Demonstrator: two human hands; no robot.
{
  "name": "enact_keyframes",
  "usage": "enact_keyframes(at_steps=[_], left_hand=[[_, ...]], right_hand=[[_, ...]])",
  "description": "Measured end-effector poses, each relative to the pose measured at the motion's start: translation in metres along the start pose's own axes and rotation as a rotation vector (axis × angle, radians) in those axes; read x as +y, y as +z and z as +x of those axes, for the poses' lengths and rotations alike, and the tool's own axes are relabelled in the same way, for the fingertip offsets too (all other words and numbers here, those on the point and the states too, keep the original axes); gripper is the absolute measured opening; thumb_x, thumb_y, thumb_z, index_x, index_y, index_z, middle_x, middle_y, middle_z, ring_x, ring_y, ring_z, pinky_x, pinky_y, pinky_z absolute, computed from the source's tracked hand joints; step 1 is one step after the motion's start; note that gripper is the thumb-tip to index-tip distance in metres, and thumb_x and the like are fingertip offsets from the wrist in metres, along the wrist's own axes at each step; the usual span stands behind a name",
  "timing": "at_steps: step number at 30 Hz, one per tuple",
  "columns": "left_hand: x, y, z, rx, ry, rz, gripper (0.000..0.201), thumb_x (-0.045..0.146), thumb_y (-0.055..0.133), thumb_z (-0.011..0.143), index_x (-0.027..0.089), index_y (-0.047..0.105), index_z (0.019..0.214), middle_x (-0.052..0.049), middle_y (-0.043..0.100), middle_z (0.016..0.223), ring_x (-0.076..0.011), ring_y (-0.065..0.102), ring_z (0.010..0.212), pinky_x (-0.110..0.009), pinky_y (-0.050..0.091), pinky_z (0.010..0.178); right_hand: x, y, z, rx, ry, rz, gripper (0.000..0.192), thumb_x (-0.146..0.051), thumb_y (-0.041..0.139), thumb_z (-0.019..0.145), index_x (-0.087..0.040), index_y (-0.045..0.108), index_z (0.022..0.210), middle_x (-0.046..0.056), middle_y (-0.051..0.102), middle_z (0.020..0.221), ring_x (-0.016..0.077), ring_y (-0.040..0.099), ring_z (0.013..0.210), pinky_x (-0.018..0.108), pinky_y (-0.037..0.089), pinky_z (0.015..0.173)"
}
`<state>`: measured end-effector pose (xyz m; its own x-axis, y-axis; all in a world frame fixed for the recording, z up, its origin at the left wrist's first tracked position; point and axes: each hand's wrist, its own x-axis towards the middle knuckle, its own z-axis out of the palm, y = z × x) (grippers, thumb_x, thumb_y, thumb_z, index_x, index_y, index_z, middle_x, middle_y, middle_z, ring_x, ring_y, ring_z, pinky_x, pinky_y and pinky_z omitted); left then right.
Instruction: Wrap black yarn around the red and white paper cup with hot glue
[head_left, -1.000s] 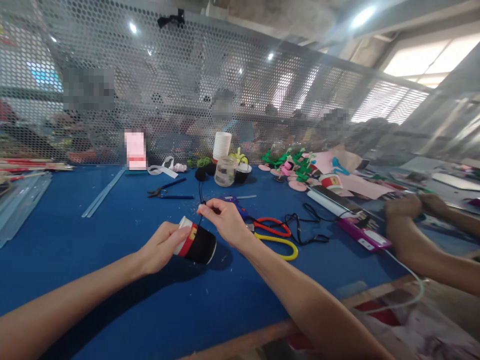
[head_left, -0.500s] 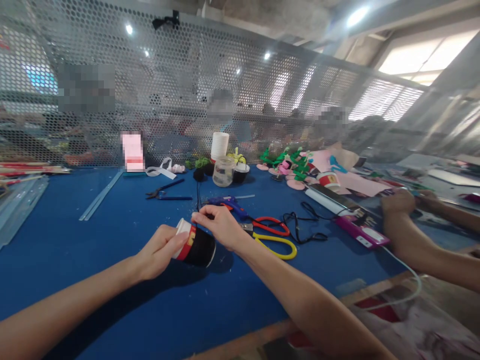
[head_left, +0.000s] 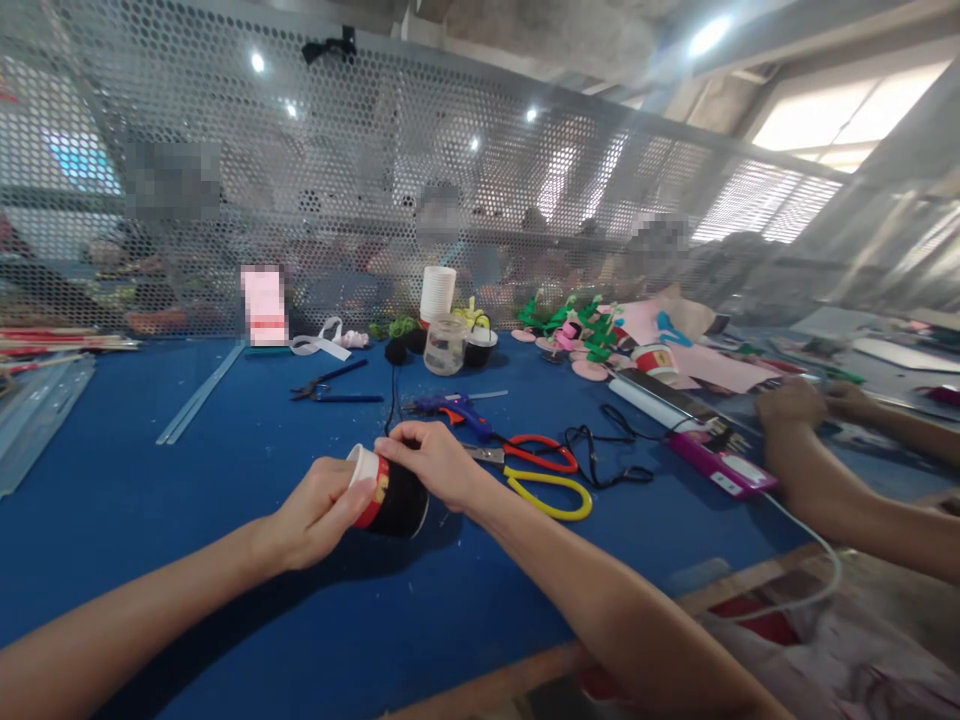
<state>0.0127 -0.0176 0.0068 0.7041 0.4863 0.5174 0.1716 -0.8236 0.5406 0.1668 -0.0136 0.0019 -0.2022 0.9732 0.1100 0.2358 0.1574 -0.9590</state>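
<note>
My left hand (head_left: 322, 512) is closed round the white rim end of a paper cup (head_left: 400, 500), which lies tilted on its side above the table. Black yarn covers the cup's base half, and a red band with yellow print shows beside it. My right hand (head_left: 433, 462) pinches the black yarn strand (head_left: 391, 400) against the cup's upper side; its fingertips partly hide the strand. From there the strand runs back to a black yarn ball (head_left: 396, 351). Just behind my right hand lie a blue glue gun (head_left: 461, 410) and scissors (head_left: 551, 492) with red and yellow handles.
Pliers (head_left: 330, 386), a clear jar (head_left: 445, 345), stacked paper cups (head_left: 437, 295) and green craft plants (head_left: 596, 335) stand or lie farther back. A purple power strip (head_left: 716, 465) with cords is at right, near another person's arm (head_left: 832, 475). A perforated metal screen (head_left: 360, 180) closes the back.
My right fingertips have moved slightly left and down along the cup with the yarn. The cup has turned a little in my left hand.
</note>
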Motion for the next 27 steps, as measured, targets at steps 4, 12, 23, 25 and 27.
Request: enact_keyframes(at_steps=[4, 12, 23, 25, 27], left_hand=[[0.005, -0.002, 0.001, -0.018, -0.032, 0.068, 0.034, 0.021, 0.024, 0.079, 0.018, 0.03, 0.046, 0.002, 0.038, 0.047, -0.0097, 0.032, 0.047, -0.024, 0.029, 0.049], [0.002, -0.008, 0.002, 0.034, -0.062, 0.056, 0.034, 0.029, 0.028, 0.078, 0.016, 0.048, 0.054, -0.006, 0.054, 0.061, -0.0146, 0.044, 0.058, -0.03, 0.037, 0.067], [-0.022, -0.013, 0.009, 0.152, -0.623, -0.453, 0.031, 0.037, 0.039, 0.074, 0.013, 0.054, 0.065, 0.0, 0.052, 0.059, -0.0117, 0.044, 0.055, -0.023, 0.035, 0.055], [-0.026, -0.01, 0.011, 0.217, -0.74, -0.686, 0.029, 0.038, 0.043, 0.072, 0.012, 0.054, 0.068, 0.0, 0.054, 0.06, -0.0122, 0.047, 0.057, -0.024, 0.037, 0.058], [-0.028, -0.007, 0.013, 0.239, -0.832, -0.81, 0.028, 0.039, 0.046, 0.07, 0.012, 0.055, 0.07, 0.0, 0.054, 0.059, -0.0117, 0.048, 0.055, -0.024, 0.038, 0.056]], right_hand=[[-0.003, -0.001, 0.0, -0.001, 0.032, 0.039, 0.023, -0.035, 0.054, 0.068, -0.015, 0.052, 0.058, -0.006, 0.04, 0.048, 0.0057, 0.034, 0.044, 0.018, 0.027, 0.041], [0.002, -0.011, 0.007, -0.011, 0.138, 0.203, 0.038, -0.044, 0.04, 0.077, -0.011, 0.06, 0.078, 0.006, 0.061, 0.072, 0.0117, 0.054, 0.066, 0.024, 0.042, 0.061], [0.0, -0.02, -0.001, -0.097, -0.088, -0.118, 0.042, -0.034, 0.055, 0.069, -0.014, 0.05, 0.105, 0.008, 0.056, 0.1, 0.0156, 0.054, 0.084, 0.03, 0.043, 0.073], [0.002, -0.018, 0.0, -0.025, -0.199, -0.27, 0.043, -0.031, 0.059, 0.066, -0.013, 0.05, 0.105, 0.009, 0.055, 0.102, 0.0166, 0.052, 0.089, 0.031, 0.041, 0.077], [0.004, -0.014, 0.0, 0.001, -0.296, -0.39, 0.043, -0.028, 0.061, 0.064, -0.012, 0.051, 0.103, 0.01, 0.054, 0.101, 0.0173, 0.05, 0.092, 0.032, 0.039, 0.081]])
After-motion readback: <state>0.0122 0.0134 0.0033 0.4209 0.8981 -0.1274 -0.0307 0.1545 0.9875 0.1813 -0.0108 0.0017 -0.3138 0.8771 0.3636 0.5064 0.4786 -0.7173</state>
